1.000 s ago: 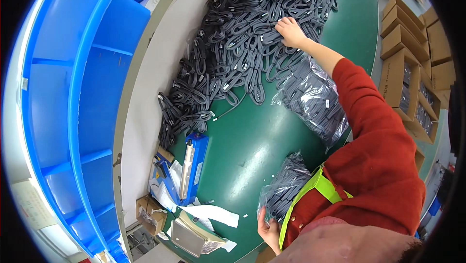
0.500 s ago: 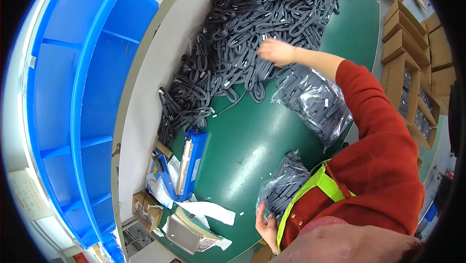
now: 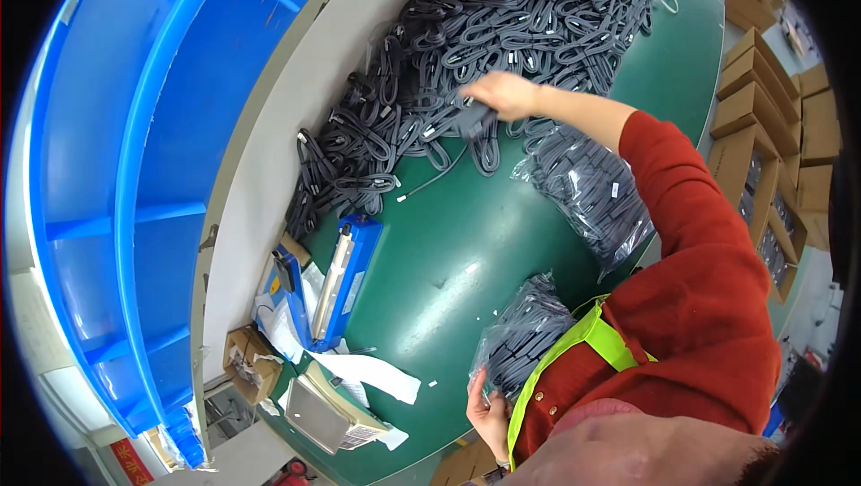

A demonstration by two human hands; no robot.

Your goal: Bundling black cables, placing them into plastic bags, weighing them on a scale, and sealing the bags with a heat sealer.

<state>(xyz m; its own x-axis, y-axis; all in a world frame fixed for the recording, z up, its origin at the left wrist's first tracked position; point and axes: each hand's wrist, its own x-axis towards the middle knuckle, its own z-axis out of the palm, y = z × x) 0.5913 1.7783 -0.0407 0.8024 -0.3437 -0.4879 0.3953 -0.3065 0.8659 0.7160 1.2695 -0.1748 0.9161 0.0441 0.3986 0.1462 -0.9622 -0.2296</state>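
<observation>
My right hand (image 3: pixel 504 96) reaches over the heap of bundled grey cables (image 3: pixel 529 20), fingers closed around a motion-blurred grey cable bundle (image 3: pixel 475 120). Close to my body, my left hand (image 3: pixel 489 419) grips the edge of a clear plastic bag (image 3: pixel 529 329) filled with grey cable bundles. That bag lies at the table's near edge, against my yellow-green apron strap (image 3: pixel 587 338). Between the heap and my right sleeve rests a second clear bag (image 3: pixel 592 195), also packed with cables.
On the green table (image 3: pixel 430 244) stand a blue bag sealer (image 3: pixel 345 271) and a weighing scale (image 3: pixel 323 419), with white paper strips (image 3: pixel 372 374) between them. Blue bins (image 3: pixel 179 154) line the left. Open cardboard boxes (image 3: pixel 758 100) stand at the right.
A grey cable bundle now shows in my right hand, lifting from the heap's near side. My left hand stays on the bag. The view has shifted slightly.
</observation>
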